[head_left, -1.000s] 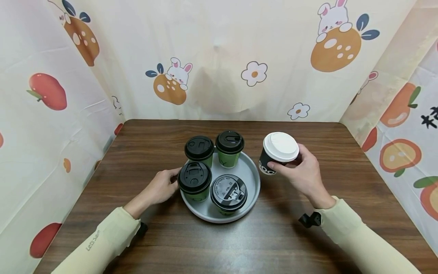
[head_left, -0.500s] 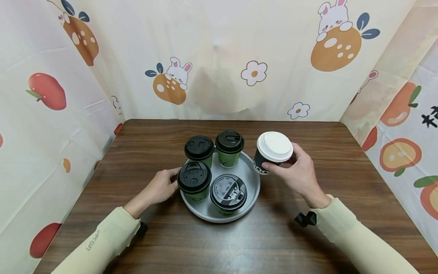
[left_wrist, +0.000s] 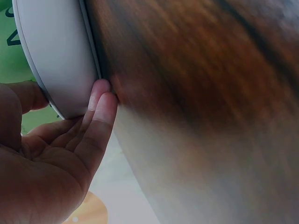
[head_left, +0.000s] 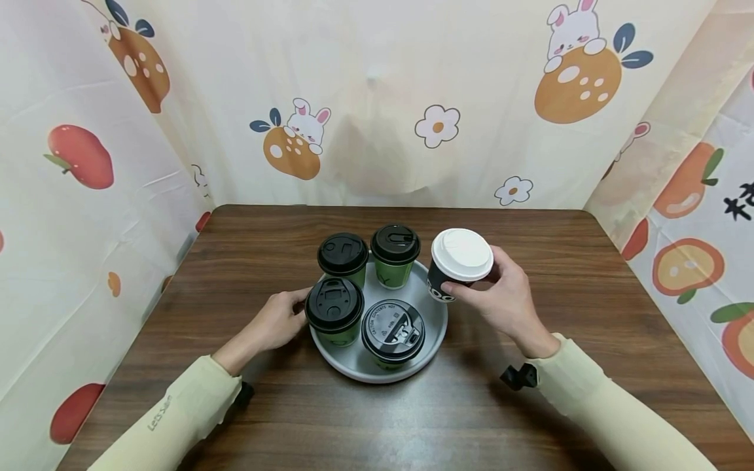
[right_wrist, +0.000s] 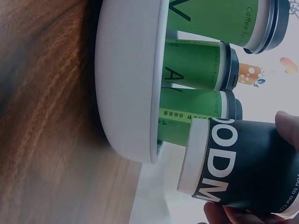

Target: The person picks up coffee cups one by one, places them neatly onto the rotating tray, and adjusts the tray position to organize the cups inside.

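Observation:
My right hand [head_left: 501, 297] grips a black paper coffee cup [right_wrist: 247, 163] with white lettering and a white lid [head_left: 462, 254]. In the head view this cup overlaps the right rim of a round grey tray [head_left: 432, 333]; in the right wrist view its base is above the rim level. Several green paper cups [head_left: 391, 273] with black lids stand upright on the tray. The front right one's lid [head_left: 393, 330] bears printed text and a silvery top. At the tray's left side my left hand [head_left: 279, 320] holds its edge, thumb over the rim and fingertips [left_wrist: 105, 107] against the outer wall.
The tray stands on a brown wood-grain table [head_left: 377, 432]. A cream curtain [head_left: 377, 78] printed with fruit, rabbits and flowers rises behind the table and along both sides. Dark straps with small black blocks [head_left: 518, 377] sit at the wrists.
My right hand has carried the black cup leftward, from beside the tray to over its right rim. The left hand, the tray and the green cups have stayed put.

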A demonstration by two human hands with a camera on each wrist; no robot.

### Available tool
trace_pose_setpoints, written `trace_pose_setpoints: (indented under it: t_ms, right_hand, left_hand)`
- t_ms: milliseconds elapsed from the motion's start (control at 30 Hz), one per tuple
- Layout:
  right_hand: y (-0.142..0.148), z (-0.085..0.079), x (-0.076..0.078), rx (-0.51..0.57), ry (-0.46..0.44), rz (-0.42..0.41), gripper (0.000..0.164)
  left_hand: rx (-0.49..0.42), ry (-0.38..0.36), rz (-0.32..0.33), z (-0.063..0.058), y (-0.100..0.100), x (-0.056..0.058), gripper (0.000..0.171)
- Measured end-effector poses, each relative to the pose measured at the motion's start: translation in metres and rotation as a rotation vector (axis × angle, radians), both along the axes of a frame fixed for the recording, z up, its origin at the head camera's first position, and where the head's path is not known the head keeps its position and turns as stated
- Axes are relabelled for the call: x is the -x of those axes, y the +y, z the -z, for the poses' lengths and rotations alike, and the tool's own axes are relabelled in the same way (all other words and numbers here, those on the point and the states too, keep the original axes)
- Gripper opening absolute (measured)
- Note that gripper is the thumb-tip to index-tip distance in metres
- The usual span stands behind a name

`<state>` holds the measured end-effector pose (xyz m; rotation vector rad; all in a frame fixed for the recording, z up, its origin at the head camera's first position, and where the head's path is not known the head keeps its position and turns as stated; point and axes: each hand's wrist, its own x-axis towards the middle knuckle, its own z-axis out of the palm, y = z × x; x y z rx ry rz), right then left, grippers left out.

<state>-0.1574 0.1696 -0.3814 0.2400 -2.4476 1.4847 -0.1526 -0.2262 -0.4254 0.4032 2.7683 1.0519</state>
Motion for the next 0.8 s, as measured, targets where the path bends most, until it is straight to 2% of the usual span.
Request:
trace_pose_setpoints:
  t_ms: [800]
  right_hand:
    - [-0.014,0.005,-0.004,-0.03,-0.046,-0.079,0.079]
  left_hand:
    - [0.006,-0.009,-0.018,-0.001,0.001,-0.001,0.046]
